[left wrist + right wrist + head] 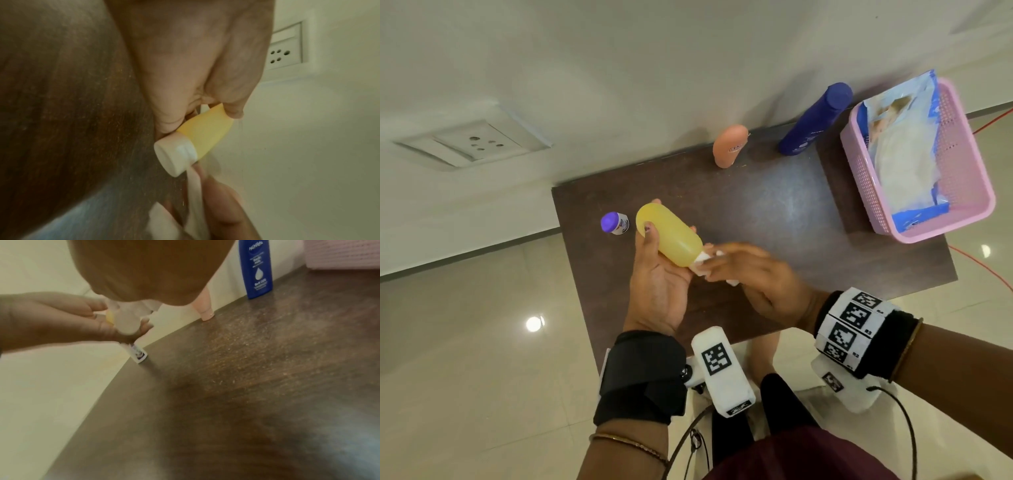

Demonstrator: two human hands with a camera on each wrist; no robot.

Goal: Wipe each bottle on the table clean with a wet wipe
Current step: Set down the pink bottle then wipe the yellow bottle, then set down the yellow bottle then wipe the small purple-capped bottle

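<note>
Head view took in the dark brown table (774,212) first, set against a pale wall. At its far right corner sat the pink mesh basket (962,164), with a blue-and-white wet wipe pack (904,150) lying inside it. Beside the basket, near the wall, the dark blue Nivea bottle (815,120) stood upright, and the peach bottle (730,145) stood to its left, apart from it. And there it was, the yellow bottle (671,234) with its white cap (174,155), held tilted above the near left part of the table, cap pointing toward the person. The left hand (659,284) gripped it from beneath, fingers curled around the body, thumb pressed on the base. The right hand (753,274) met it at the cap end, fingers pinching a white wet wipe (702,263) against the cap. Smallest of all, the little white bottle with a purple cap (614,222) stood at the table's left edge, just beside the yellow one's base.
</note>
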